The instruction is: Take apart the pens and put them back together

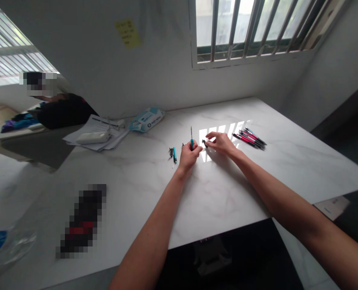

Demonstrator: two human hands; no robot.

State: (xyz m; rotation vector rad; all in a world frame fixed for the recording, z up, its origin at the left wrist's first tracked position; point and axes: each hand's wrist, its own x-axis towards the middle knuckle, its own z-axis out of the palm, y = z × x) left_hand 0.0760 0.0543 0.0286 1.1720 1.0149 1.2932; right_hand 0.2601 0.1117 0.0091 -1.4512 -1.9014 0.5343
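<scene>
My left hand (188, 158) is closed around a partly assembled pen (191, 143); its teal section and a thin metallic end point up out of the fist. My right hand (222, 143) is just to the right, thumb and finger pinched at a small black pen part (204, 143) near the tabletop. Left of my left hand lie a teal pen barrel (174, 154), a short black pen part (171, 152) and a thin white piece (172, 164). Another small dark piece by the left fist is mostly hidden.
Several pink, black and blue pens (249, 139) lie right of my hands on the marbled table (224, 209). Behind on the left are a wipes packet (147, 120) and papers (71, 139) with a white device (93, 137). A person (65, 110) sits at the far left.
</scene>
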